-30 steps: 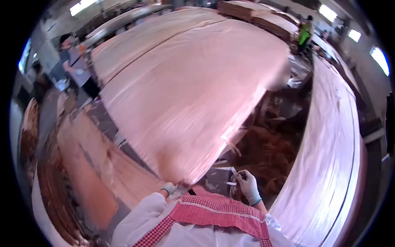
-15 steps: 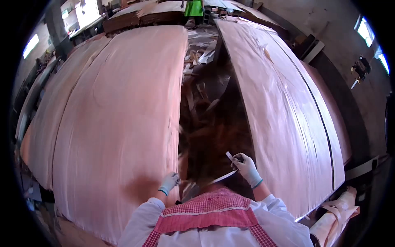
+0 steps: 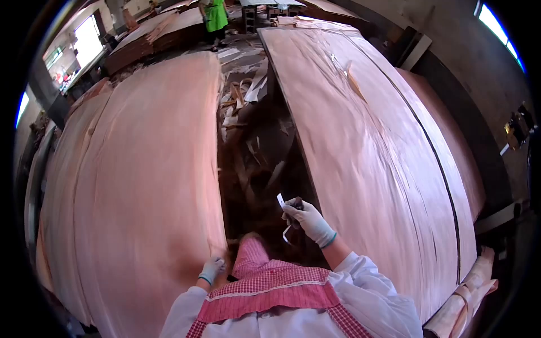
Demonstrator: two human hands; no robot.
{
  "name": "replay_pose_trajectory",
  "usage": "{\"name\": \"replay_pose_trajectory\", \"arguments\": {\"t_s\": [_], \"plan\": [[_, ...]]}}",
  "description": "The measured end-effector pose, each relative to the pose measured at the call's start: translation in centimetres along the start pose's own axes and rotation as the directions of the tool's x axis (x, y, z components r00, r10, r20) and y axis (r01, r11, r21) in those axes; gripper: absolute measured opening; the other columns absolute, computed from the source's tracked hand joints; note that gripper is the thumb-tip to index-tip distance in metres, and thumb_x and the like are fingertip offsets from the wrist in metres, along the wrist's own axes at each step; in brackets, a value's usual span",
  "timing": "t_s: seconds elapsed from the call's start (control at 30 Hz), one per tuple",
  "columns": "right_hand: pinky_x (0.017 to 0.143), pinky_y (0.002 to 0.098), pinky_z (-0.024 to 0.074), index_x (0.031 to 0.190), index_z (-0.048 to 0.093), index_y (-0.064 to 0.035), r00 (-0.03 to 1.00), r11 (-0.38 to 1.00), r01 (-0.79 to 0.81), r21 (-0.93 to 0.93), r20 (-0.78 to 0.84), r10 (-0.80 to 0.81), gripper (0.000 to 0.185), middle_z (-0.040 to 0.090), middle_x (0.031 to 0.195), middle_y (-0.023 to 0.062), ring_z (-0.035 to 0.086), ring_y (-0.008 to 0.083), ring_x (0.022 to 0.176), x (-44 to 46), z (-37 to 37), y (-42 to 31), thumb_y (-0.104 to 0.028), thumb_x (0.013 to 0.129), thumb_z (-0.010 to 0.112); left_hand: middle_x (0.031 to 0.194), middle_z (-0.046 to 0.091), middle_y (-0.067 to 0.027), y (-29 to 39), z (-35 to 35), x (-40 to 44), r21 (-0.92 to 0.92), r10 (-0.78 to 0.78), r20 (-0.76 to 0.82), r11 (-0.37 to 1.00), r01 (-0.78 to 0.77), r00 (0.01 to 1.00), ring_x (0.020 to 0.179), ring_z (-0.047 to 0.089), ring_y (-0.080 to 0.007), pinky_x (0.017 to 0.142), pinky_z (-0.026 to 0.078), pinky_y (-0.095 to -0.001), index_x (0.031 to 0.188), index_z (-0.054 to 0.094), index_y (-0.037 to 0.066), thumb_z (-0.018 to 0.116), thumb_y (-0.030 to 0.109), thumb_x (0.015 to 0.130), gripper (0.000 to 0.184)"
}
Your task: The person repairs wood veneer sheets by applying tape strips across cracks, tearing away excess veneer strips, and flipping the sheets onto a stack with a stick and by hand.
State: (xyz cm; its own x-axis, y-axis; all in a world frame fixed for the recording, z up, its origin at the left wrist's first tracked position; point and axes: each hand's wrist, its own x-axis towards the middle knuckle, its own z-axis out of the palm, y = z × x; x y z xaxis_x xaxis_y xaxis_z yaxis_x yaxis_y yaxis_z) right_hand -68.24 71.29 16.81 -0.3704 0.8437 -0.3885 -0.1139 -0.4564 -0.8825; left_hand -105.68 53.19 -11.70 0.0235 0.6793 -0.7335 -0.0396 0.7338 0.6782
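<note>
My left hand point(image 3: 212, 269), in a pale glove with a teal cuff, is closed at the near right edge of the left stack's top wood veneer sheet point(image 3: 152, 169). Its fingertips are curled over that edge. My right hand point(image 3: 314, 224), gloved the same way, is raised over the dark gap between two stacks. Between its fingers is a white strip of tape point(image 3: 280, 200), one end pointing up, with a loop hanging below. A small dark object point(image 3: 293, 209) is held with the tape; its kind is unclear.
A second veneer stack point(image 3: 360, 146), wrinkled on top, stands at right. Veneer scraps point(image 3: 242, 96) litter the gap's floor. A person in a green apron point(image 3: 215, 16) stands at the far end. Rolled veneer point(image 3: 466, 293) lies at lower right.
The view has shifted, and a checked trouser leg now shows in the gap. My right hand has turned, and the tape's lower part hangs as a loop. My left hand stays along the stack's edge.
</note>
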Motion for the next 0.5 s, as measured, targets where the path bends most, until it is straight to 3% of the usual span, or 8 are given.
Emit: {"name": "replay_pose_trajectory", "arguments": {"t_s": [0.17, 0.27, 0.3, 0.33, 0.37, 0.4, 0.47, 0.5], "plan": [[0.053, 0.0200, 0.0399, 0.092, 0.059, -0.0075, 0.966, 0.990, 0.140, -0.005, -0.220, -0.137, 0.016, 0.061, 0.075, 0.0008, 0.054, 0.0065, 0.061, 12.4, -4.8, -6.4, -0.023, 0.095, 0.060, 0.081, 0.063, -0.0065, 11.9, -5.8, 10.4, 0.143, -0.060, -0.075, 0.987, 0.070, 0.995, 0.064, 0.059, -0.0172, 0.058, 0.050, -0.0300, 0.096, 0.061, 0.004, 0.050, 0.018, 0.095, 0.018], [0.053, 0.0219, 0.0406, 0.099, 0.061, -0.0068, 0.921, 0.985, 0.156, 0.071, -0.371, -0.119, 0.019, 0.063, 0.078, 0.0009, 0.056, 0.0081, 0.064, 20.5, -9.3, -9.6, -0.025, 0.094, 0.061, 0.079, 0.063, -0.0074, 26.0, -9.1, 19.3, 0.263, -0.083, -0.122, 0.958, 0.113, 0.989, 0.064, 0.060, -0.0193, 0.061, 0.051, -0.0324, 0.094, 0.062, 0.004, 0.052, 0.016, 0.093, 0.016], [0.053, 0.0220, 0.0407, 0.097, 0.060, -0.0067, 0.896, 0.984, 0.164, 0.070, -0.427, -0.119, 0.019, 0.062, 0.077, 0.0009, 0.056, 0.0082, 0.064, 22.5, -9.9, -11.2, -0.025, 0.093, 0.061, 0.078, 0.063, -0.0083, 30.2, -11.8, 23.3, 0.568, 0.212, 0.084, 0.792, -0.222, 0.974, 0.064, 0.060, -0.0206, 0.062, 0.052, -0.0341, 0.092, 0.063, 0.005, 0.053, 0.015, 0.091, 0.014], [0.053, 0.0221, 0.0407, 0.095, 0.060, -0.0065, 0.868, 0.983, 0.171, 0.064, -0.481, -0.120, 0.018, 0.062, 0.077, 0.0009, 0.056, 0.0082, 0.063, 24.6, -10.7, -13.0, -0.025, 0.093, 0.061, 0.081, 0.064, -0.0104, 34.5, -15.1, 30.3, 0.839, 0.250, 0.264, 0.416, -0.349, 0.932, 0.067, 0.062, -0.0224, 0.062, 0.052, -0.0354, 0.092, 0.063, 0.006, 0.054, 0.017, 0.089, 0.014], [0.053, 0.0222, 0.0408, 0.094, 0.060, -0.0063, 0.840, 0.984, 0.168, 0.065, -0.531, -0.109, 0.018, 0.062, 0.077, 0.0010, 0.056, 0.0083, 0.063, 26.2, -11.4, -14.2, -0.024, 0.092, 0.061, 0.083, 0.065, -0.0125, 38.7, -18.2, 37.0, 0.887, 0.279, 0.440, -0.284, -0.364, 0.853, 0.071, 0.063, -0.0243, 0.063, 0.052, -0.0367, 0.092, 0.064, 0.007, 0.055, 0.019, 0.087, 0.015], [0.051, 0.0223, 0.0404, 0.091, 0.060, -0.0062, 0.823, 0.986, 0.149, 0.067, -0.562, -0.086, 0.019, 0.061, 0.075, 0.0013, 0.055, 0.0089, 0.061, 28.0, -12.3, -15.8, -0.025, 0.091, 0.062, 0.086, 0.066, -0.0147, 43.6, -20.5, 42.6, 0.669, 0.297, 0.594, -0.698, -0.254, 0.747, 0.074, 0.064, -0.0261, 0.064, 0.052, -0.0380, 0.091, 0.064, 0.008, 0.057, 0.021, 0.085, 0.016], [0.049, 0.0223, 0.0400, 0.093, 0.060, -0.0063, 0.755, 0.965, 0.246, 0.090, -0.642, -0.133, 0.018, 0.061, 0.076, 0.0023, 0.053, 0.0085, 0.058, 30.7, -13.9, -18.9, -0.025, 0.092, 0.061, 0.095, 0.063, -0.0204, 60.1, -21.1, 43.7, 0.858, 0.708, 0.443, -0.156, -0.490, 0.550, 0.085, 0.062, -0.0334, 0.074, 0.051, -0.0438, 0.096, 0.064, 0.003, 0.053, 0.021, 0.091, 0.021], [0.048, 0.0223, 0.0398, 0.094, 0.060, -0.0064, 0.715, 0.949, 0.303, 0.083, -0.678, -0.169, 0.018, 0.061, 0.076, 0.0028, 0.053, 0.0083, 0.056, 32.4, -15.4, -20.8, -0.025, 0.092, 0.060, 0.100, 0.063, -0.0213, 70.0, -14.4, 38.5, 0.926, 0.715, 0.146, 0.144, -0.348, 0.684, 0.090, 0.062, -0.0319, 0.079, 0.050, -0.0412, 0.107, 0.061, 0.000, 0.052, 0.025, 0.093, 0.029]]}}
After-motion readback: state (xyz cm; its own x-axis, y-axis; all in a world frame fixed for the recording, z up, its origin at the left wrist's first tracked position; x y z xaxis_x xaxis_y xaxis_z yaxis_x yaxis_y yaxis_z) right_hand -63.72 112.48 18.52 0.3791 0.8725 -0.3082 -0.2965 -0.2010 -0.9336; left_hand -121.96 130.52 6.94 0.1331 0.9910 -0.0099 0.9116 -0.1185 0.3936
